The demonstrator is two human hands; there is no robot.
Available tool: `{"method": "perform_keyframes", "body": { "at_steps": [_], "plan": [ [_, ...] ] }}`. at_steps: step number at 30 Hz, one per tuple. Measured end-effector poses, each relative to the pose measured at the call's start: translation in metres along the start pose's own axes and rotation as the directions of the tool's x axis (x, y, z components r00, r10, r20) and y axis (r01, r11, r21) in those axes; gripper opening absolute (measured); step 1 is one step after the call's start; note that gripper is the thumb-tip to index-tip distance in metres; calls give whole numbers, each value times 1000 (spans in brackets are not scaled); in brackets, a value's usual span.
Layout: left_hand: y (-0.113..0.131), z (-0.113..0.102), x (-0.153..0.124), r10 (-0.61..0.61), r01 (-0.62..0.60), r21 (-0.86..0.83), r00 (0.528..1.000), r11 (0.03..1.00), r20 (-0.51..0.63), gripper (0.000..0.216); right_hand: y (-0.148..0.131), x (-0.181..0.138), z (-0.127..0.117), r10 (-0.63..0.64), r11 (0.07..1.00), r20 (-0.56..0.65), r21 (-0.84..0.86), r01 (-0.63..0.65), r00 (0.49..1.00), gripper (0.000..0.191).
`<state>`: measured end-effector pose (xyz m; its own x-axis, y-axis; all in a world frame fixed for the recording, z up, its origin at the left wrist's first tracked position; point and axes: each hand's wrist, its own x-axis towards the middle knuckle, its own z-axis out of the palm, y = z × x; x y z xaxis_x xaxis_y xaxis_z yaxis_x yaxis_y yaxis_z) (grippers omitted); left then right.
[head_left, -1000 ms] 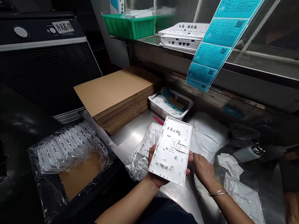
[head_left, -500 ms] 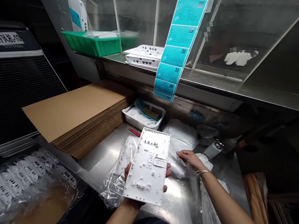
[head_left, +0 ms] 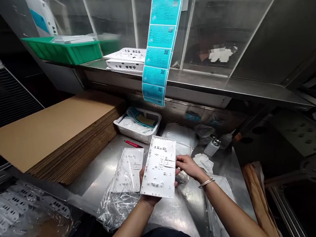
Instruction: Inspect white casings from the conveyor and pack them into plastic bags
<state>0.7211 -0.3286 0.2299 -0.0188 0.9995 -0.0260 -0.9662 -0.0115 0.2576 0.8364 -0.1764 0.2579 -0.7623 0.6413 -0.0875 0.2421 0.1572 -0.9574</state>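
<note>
My left hand (head_left: pixel 152 200) is closed around a white plastic housing panel (head_left: pixel 160 173) from beneath, its fingertips showing past the right edge. The panel is tilted toward me, with small pegs, clips and a raised rectangle on its face. At its right edge is my right hand (head_left: pixel 188 166), with thumb and fingers pinched together; what they hold, if anything, is hidden. A similar white panel (head_left: pixel 130 169) lies in clear plastic wrap just left of my left hand. Below my right forearm, more wrapped white panels (head_left: pixel 221 200) rest on the metal table (head_left: pixel 180 213).
Stacked cardboard sheets (head_left: pixel 56 125) fill the table's left. Behind the panel stand a white tray (head_left: pixel 143 136), a red pen-like tool (head_left: pixel 133 143) and a metal-topped bottle (head_left: pixel 212 147). Blue labels (head_left: pixel 159 43) hang from above beside a shelf with a green bin (head_left: pixel 69 54).
My right hand has moved left from the clear plastic to the panel's right edge. The panel sits slightly further right and away from the wrapped one. The whole view has shifted to the right.
</note>
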Motion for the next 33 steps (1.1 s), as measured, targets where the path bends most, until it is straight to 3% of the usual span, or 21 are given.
{"method": "perform_keyframes", "body": {
  "at_steps": [3,5,7,12,15,17,18,20,21,23,25,27,29,33],
  "plan": [
    [0,-4,11,18,-18,34,1000,999,-1,71,-2,-5,-7,128,920,-74,383,-90,989,18],
    [2,-9,14,45,-45,28,999,999,-8,65,-5,-7,-18,174,744,-149,667,-31,974,19],
    [7,-15,13,53,-53,4,999,999,5,67,-8,-7,-27,175,646,-231,761,66,957,21],
    [29,-24,-7,34,-37,44,998,998,60,72,-7,2,-16,150,859,-511,491,144,846,25],
    [35,-18,-22,-20,-5,287,996,958,85,78,-6,5,-5,137,885,-528,446,137,838,28],
    [27,-6,-27,-30,32,513,999,858,-12,79,-8,0,-2,51,921,-557,348,177,829,31],
    [21,0,-28,0,56,591,996,805,-93,81,-9,-5,-1,-50,950,-576,225,218,816,31],
    [8,14,-24,35,119,602,971,790,-237,80,-11,-17,1,-351,936,-501,-154,317,791,29],
    [4,20,-21,-14,155,519,964,840,-265,75,-11,-23,2,-488,864,-393,-344,368,779,27],
    [-1,29,-14,-159,204,225,966,953,-204,62,-12,-32,7,-617,694,-159,-571,438,771,23],
    [1,33,-8,-158,149,-78,978,986,-137,52,-17,-36,16,-626,635,-66,-620,460,777,24],
    [5,35,-5,-78,29,-226,974,974,-213,48,-33,-33,29,-590,651,-3,-594,473,808,24],
    [5,38,-5,-80,15,-236,960,972,-267,56,-60,-29,42,-558,644,91,-579,500,825,23],
    [-12,37,-22,-43,21,-133,986,991,-161,88,-126,-50,65,-588,514,216,-644,566,779,20]
  ]
}}
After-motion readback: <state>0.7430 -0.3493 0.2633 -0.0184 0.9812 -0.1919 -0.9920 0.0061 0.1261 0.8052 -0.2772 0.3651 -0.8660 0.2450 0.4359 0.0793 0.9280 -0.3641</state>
